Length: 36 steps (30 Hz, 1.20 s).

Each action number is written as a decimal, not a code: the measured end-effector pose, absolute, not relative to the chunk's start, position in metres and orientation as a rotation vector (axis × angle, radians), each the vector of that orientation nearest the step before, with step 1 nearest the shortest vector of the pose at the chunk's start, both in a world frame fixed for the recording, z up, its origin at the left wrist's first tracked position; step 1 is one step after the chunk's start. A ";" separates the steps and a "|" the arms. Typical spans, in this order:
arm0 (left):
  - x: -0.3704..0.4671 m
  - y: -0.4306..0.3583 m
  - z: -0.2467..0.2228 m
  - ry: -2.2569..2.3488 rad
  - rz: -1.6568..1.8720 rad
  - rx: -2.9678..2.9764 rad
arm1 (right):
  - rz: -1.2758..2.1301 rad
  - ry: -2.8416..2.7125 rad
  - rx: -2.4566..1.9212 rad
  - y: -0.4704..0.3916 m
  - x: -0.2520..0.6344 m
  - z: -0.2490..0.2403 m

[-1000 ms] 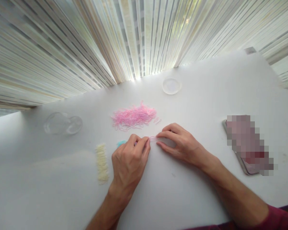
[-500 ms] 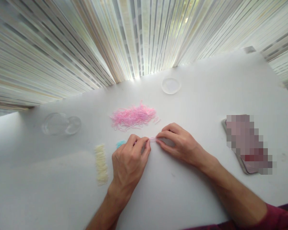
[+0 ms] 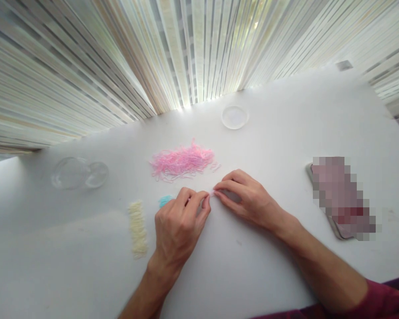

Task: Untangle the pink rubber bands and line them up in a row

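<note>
Between my two hands a small pale pink strand (image 3: pixel 212 193) is pinched by the fingertips. My left hand (image 3: pixel 182 217) is closed on its left end, and my right hand (image 3: pixel 249 195) pinches the right end. Just beyond them lies a loose heap of pink strands (image 3: pixel 182 161). A small light blue bunch (image 3: pixel 165 201) shows partly behind my left hand. Further left, pale yellow strands (image 3: pixel 137 230) are laid in a narrow upright row.
On the white table (image 3: pixel 86 266) two clear round dishes (image 3: pixel 69 173) overlap at the left. Another clear round dish (image 3: pixel 235 117) sits near the back edge. A phone-shaped object (image 3: pixel 342 195), blurred out, lies at the right. Striped blinds (image 3: pixel 199 53) hang behind the table.
My fingertips have drawn closer together, and less of the pink strand shows between them. The view has shifted slightly.
</note>
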<state>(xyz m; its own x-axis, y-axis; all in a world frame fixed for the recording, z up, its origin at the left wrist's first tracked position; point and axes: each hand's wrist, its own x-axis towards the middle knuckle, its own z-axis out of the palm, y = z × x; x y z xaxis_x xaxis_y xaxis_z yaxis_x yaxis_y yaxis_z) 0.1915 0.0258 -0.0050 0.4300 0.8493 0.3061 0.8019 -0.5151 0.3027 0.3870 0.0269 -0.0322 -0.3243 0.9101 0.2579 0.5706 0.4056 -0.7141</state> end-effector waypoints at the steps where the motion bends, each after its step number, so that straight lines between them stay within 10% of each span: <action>1: 0.191 0.026 -0.005 1.488 0.631 2.569 | 0.678 -2.020 -1.254 0.027 0.387 -0.032; 36: 0.183 0.023 -0.002 1.590 0.425 2.510 | 0.763 -2.107 -1.223 0.025 0.394 -0.026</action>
